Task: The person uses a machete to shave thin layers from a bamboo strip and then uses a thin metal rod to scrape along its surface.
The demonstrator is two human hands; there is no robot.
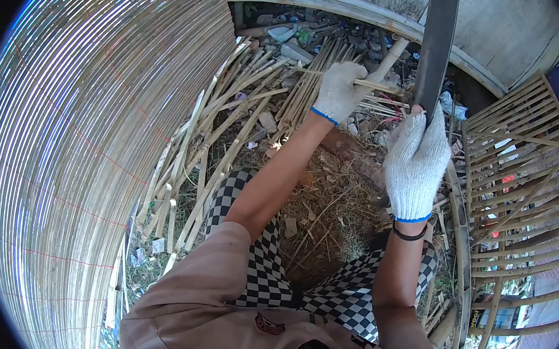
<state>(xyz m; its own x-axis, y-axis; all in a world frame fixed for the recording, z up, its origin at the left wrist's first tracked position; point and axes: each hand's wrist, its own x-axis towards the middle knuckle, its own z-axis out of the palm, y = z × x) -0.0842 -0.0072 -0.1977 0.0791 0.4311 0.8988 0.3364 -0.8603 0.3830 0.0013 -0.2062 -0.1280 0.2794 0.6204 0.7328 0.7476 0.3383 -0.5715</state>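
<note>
My left hand (pixel 340 91), in a white knit glove with a blue cuff, is closed around a thin bamboo strip (pixel 379 86). The strip points right, and its end comes up to the lower part of a machete's dark blade (pixel 436 48). My right hand (pixel 420 162), in a matching glove, grips the machete with the blade pointing away from me; its handle is hidden in the fist. Just beyond my left hand, a thicker bamboo piece (pixel 391 59) stands at a slant.
Cut bamboo strips (pixel 231 113) lie heaped at the left, before a tall slatted bamboo screen (pixel 73 154). A bamboo rack (pixel 527 191) stands at the right. Shavings and dry grass (pixel 331 200) cover the ground between my knees. A pale wall (pixel 488 33) bounds the far side.
</note>
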